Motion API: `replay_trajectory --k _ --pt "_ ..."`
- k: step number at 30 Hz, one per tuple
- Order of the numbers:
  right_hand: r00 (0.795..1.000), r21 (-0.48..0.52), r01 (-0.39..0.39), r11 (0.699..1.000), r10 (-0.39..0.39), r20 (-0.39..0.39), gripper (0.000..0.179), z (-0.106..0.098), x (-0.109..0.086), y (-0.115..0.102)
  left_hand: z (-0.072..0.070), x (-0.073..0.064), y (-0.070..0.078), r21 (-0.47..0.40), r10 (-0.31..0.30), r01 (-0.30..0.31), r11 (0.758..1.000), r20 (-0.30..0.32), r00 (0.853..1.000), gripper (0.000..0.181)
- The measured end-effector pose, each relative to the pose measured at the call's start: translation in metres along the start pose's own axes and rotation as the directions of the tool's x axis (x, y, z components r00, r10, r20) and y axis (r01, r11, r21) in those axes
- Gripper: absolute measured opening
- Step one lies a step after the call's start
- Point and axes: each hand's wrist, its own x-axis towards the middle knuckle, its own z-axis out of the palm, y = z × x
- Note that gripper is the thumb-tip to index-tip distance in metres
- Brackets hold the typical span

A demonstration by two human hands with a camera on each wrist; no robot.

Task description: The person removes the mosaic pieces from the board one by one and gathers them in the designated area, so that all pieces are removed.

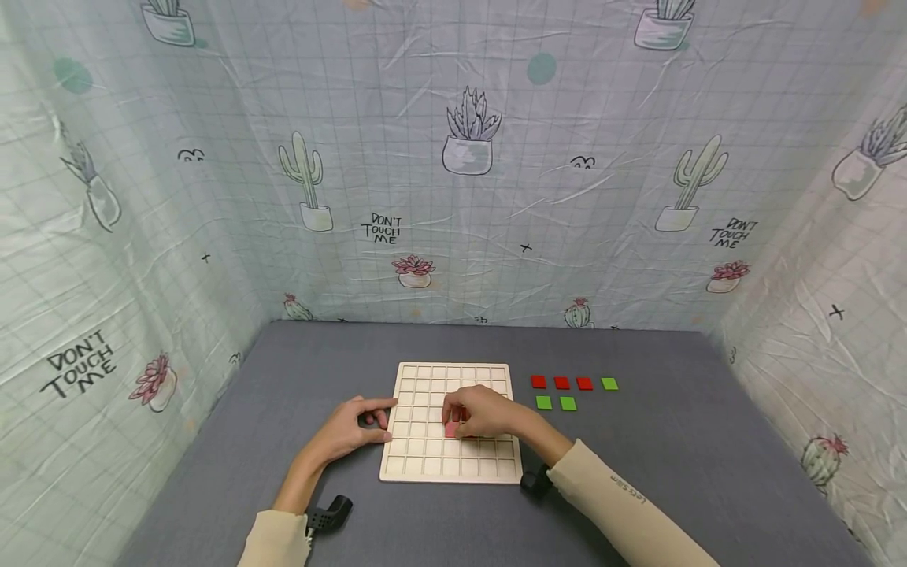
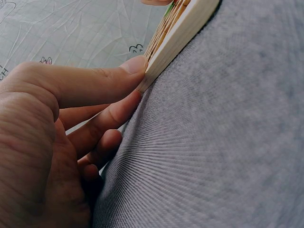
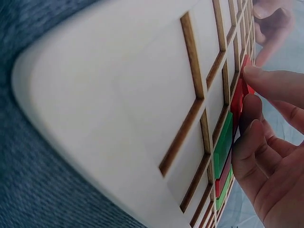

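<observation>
A pale wooden board (image 1: 414,471) with a grid of square cells lies flat on the dark tabletop. At its left edge, my left hand (image 1: 345,429) touches the rim with thumb and index finger spread apart. Over the middle of the board, my right hand (image 1: 487,412) pinches a red square tile (image 1: 451,430) at the grid. Seen from the right wrist, the thumb lies on this red tile (image 3: 246,66), while a green tile (image 3: 223,147) and other red and green tiles sit in cells beside the fingers. From the head view, my right hand hides most of those.
Right of the board lie three loose red tiles (image 1: 562,383) and three green tiles (image 1: 568,403) in two rows. A printed cloth (image 1: 524,197) hangs behind and at both sides of the grey tabletop (image 1: 340,354). A black strap device (image 1: 329,513) sits at the left wrist.
</observation>
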Motion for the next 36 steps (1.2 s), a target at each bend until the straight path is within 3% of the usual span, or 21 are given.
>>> replay_trajectory --k 8,36 --pt "0.999 0.013 -0.038 0.999 0.038 0.009 0.022 -0.0002 -0.0018 -0.0015 0.0007 0.0016 0.0005 -0.001 -0.007 0.007 1.000 0.002 1.000 0.057" --pt "1.000 -0.072 0.005 0.997 -0.007 -0.026 0.027 0.0001 -0.0095 0.0017 0.0009 0.0015 -0.0018 -0.002 0.004 -0.004 1.000 0.003 1.000 0.056"
